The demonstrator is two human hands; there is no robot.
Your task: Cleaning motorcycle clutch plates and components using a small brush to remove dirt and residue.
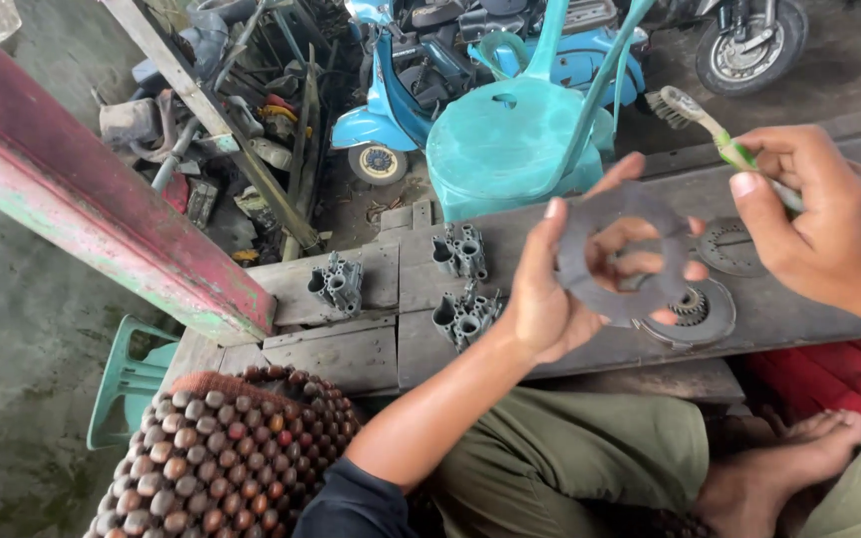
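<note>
Fingers of the left hand [550, 299] pinch a flat grey ring-shaped gasket [615, 254] above the wooden bench's [351, 349] near edge; the right hand [829, 224] grips a green-handled toothbrush [715, 130], bristles toward the far edge.

Left hand [560, 289] up, palm toward the camera, fingers spread and curled in a loose grip. Right hand [829, 224] raised alongside, fingers pinched tight, knuckles outward.

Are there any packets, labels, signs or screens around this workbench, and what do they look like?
None show: no packet, label, sign or screen.
The left hand holds a flat grey ring plate.
The right hand holds a green-handled brush.
Bare metal parts lie on the wooden bench.
</note>
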